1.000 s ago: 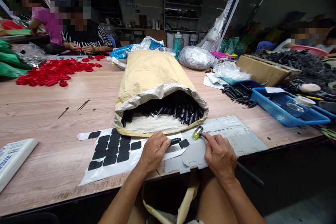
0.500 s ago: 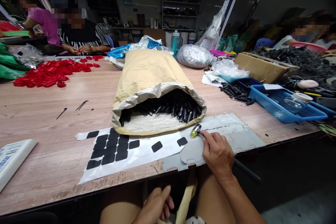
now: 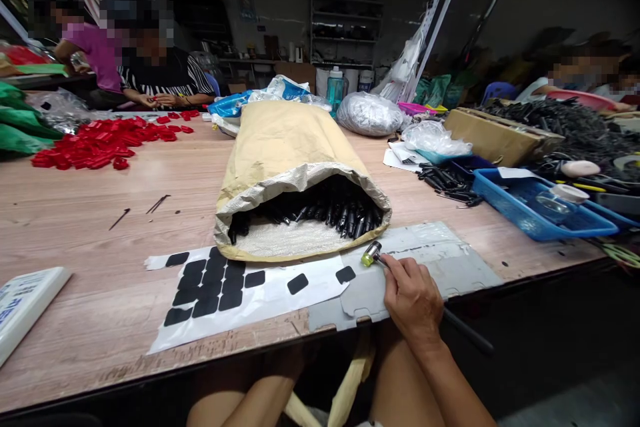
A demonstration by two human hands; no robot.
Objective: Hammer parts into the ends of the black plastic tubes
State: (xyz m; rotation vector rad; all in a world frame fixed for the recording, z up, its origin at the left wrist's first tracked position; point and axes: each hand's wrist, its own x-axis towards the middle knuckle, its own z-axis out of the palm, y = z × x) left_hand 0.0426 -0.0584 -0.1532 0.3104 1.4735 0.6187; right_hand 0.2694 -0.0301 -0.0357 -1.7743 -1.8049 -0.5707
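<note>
My right hand (image 3: 414,292) rests over the grey sheet (image 3: 435,250) at the table's front edge, fingers wrapped around a small mallet (image 3: 371,254). The mallet has a metal head with a yellow-green face, turned toward the left. My left hand (image 3: 291,361) reaches under the table edge above my lap; its fingers are hidden in shadow. In front of me lies a tan woven sack (image 3: 295,137), its open mouth facing me, with many black tool-like pieces (image 3: 353,217) inside. Black rounded-square stickers (image 3: 213,290) on a white backing sheet (image 3: 273,303) lie left of the mallet.
Red plastic parts (image 3: 95,140) are heaped at the left, near a co-worker in a striped top (image 3: 165,77). A blue tray (image 3: 540,213), a cardboard box (image 3: 493,130) and a pile of black parts (image 3: 555,117) fill the right side. A white box (image 3: 35,300) is at left front.
My left hand has moved forward from above my lap to beneath the table edge, and its fingers have gone out of sight. The right hand keeps hold of the mallet, almost unmoved.
</note>
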